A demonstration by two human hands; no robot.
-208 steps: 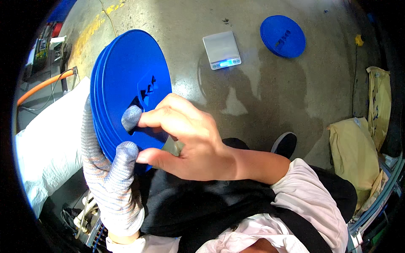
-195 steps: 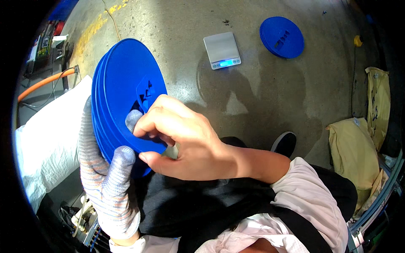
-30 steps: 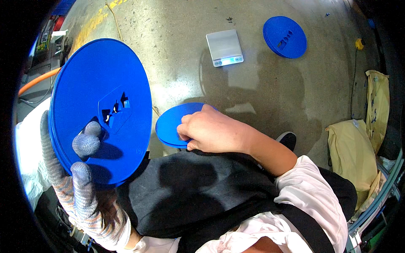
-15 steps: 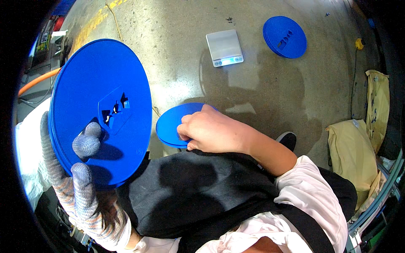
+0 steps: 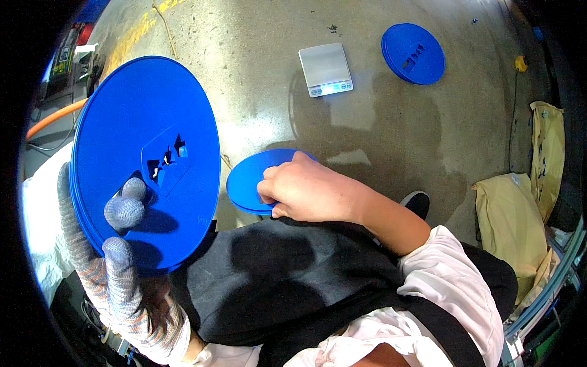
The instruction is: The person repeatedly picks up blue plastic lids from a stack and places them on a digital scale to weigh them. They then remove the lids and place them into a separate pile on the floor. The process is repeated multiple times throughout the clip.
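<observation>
My gloved left hand (image 5: pixel 125 284) clamps blue discs (image 5: pixel 147 101) at nine o'clock; my bare right hand (image 5: pixel 306 188) grips another disc (image 5: pixel 246 183) from its three o'clock side.

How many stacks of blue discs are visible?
3: one stack in the left hand, a second at the right hand, a third on the floor. Others may be hidden.

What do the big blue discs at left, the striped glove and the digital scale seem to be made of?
Big blue discs: probably plastic, matte; the colour is uniform, the rims thin.
Striped glove: knitted yarn, dull finish; fine ribs show. The fibre cannot be told.
Digital scale: platform perhaps satin metal, from its grey sheen; the pale casing may be plastic.
</observation>
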